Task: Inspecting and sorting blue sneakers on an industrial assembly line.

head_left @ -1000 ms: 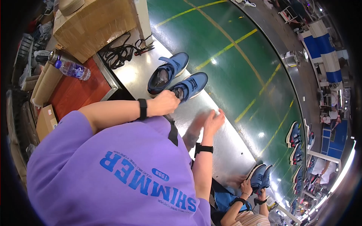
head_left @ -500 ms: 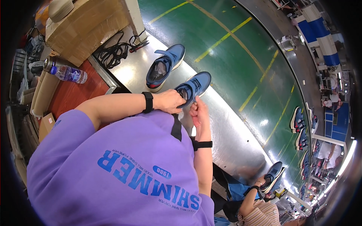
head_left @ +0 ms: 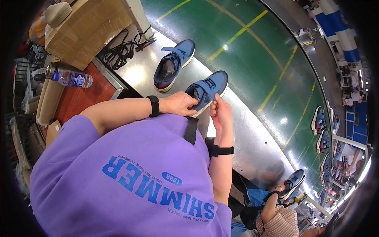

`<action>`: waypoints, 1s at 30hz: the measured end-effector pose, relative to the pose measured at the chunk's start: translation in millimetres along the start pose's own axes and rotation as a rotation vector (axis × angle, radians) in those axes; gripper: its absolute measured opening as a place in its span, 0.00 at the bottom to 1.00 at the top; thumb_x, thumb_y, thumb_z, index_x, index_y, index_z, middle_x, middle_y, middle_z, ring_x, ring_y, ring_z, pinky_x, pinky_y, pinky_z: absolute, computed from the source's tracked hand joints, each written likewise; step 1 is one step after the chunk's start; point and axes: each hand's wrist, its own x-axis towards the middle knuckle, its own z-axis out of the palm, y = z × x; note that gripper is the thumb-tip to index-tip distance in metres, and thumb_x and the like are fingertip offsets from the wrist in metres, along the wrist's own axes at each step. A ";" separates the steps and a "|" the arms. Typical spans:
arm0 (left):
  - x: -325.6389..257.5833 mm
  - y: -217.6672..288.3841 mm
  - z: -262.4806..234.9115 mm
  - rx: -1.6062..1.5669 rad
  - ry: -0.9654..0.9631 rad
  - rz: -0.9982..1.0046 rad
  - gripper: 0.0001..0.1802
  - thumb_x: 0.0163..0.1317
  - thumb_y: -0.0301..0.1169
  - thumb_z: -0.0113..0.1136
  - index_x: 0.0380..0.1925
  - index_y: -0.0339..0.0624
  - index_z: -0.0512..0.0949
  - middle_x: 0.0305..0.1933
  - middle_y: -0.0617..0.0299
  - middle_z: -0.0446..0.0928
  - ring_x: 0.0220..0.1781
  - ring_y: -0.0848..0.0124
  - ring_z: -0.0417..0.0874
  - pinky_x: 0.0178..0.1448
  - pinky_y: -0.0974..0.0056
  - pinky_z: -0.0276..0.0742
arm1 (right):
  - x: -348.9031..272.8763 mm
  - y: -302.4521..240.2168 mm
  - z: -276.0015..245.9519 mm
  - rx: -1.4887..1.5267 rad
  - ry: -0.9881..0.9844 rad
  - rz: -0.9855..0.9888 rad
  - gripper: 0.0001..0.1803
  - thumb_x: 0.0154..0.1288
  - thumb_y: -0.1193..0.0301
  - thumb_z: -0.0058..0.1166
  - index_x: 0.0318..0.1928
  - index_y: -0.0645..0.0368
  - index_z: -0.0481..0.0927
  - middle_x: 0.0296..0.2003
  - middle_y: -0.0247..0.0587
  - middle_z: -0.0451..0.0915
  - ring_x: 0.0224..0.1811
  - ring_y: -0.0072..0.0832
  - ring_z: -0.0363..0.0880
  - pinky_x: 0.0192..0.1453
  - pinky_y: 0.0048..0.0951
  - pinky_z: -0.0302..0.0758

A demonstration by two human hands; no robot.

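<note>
A blue sneaker (head_left: 210, 85) with a dark sole edge and a pale midsole lies in front of me on the metal ledge, toe pointing away to the right. Gripping it at the heel opening is my left hand (head_left: 179, 104), its fingers partly hidden inside the collar. My right hand (head_left: 222, 113) pinches the free end of the blue strap (head_left: 208, 91), which runs across the sneaker's upper. Just left of it stands a second blue sneaker (head_left: 173, 65), its strap loose and sticking out to the side; neither hand touches that one.
Beyond the metal ledge (head_left: 252, 130) runs a green belt (head_left: 237, 59) with yellow lines, several sneakers (head_left: 319, 120) along its far edge. A water bottle (head_left: 73, 78), black cables (head_left: 120, 53) and a cardboard box (head_left: 89, 29) are at left. A co-worker's hand (head_left: 281, 187) holds a sneaker at lower right.
My right hand has moved outward to the right, and the strap now shows stretched across the sneaker. That sneaker has shifted slightly to the right, with my left hand still on its heel.
</note>
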 end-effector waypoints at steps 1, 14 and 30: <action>0.3 0.5 -0.4 0.001 0.000 -0.010 0.17 0.51 0.38 0.60 0.18 0.36 0.68 0.16 0.52 0.70 0.20 0.53 0.74 0.25 0.55 0.67 | -2.1 2.9 -0.5 -0.002 0.011 0.004 0.15 0.63 0.65 0.53 0.22 0.57 0.71 0.14 0.30 0.68 0.12 0.15 0.62 0.15 0.15 0.58; 8.3 2.5 6.8 0.061 -0.027 0.007 0.17 0.54 0.39 0.57 0.19 0.36 0.71 0.17 0.50 0.72 0.20 0.52 0.75 0.25 0.54 0.69 | 0.5 37.0 -8.2 -0.174 0.064 -0.017 0.20 0.64 0.58 0.52 0.20 0.57 0.71 0.13 0.27 0.67 0.11 0.14 0.60 0.15 0.15 0.56; 27.0 8.6 -2.0 0.287 0.472 0.222 0.20 0.45 0.33 0.65 0.41 0.45 0.74 0.40 0.61 0.71 0.37 0.63 0.74 0.40 0.60 0.71 | -11.3 42.9 2.5 -1.068 0.202 -0.469 0.31 0.60 0.76 0.45 0.64 0.62 0.53 0.49 0.65 0.71 0.47 0.56 0.73 0.49 0.43 0.71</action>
